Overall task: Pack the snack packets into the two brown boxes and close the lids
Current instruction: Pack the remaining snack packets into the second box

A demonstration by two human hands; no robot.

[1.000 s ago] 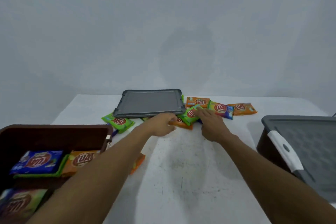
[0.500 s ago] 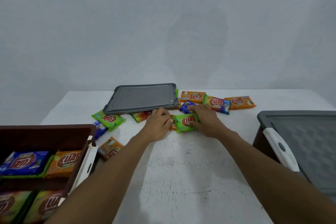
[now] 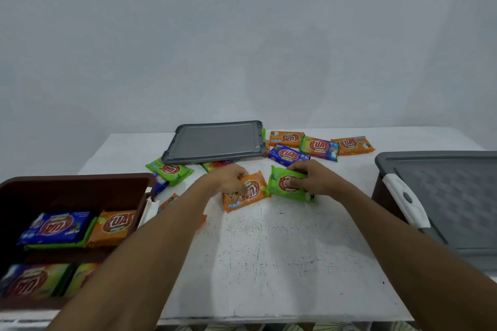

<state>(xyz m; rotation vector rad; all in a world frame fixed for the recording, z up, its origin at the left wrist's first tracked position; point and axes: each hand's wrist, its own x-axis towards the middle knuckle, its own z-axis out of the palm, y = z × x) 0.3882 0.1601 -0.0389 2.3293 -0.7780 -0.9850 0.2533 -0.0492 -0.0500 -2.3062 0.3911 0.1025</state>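
near you on the left, the open brown box (image 3: pixel 75 183) holds a blue packet (image 3: pixel 55 227) and an orange one (image 3: pixel 113 226) that read "kuat"; the two nearest packets are blurred and the box is cut off by the frame. on the right, the second box (image 3: pixel 382 191) is closed under its grey lid (image 3: pixel 443 196), also cut off. your left hand (image 3: pixel 228 179) pinches an orange packet (image 3: pixel 246 192), its print upside down and partly covered. your right hand (image 3: pixel 312 179) grips a green packet (image 3: pixel 289 184). farther away, a loose grey lid (image 3: pixel 215 141) hides part of some packets; beside it the blue packet (image 3: pixel 286 154) reads "kuat".
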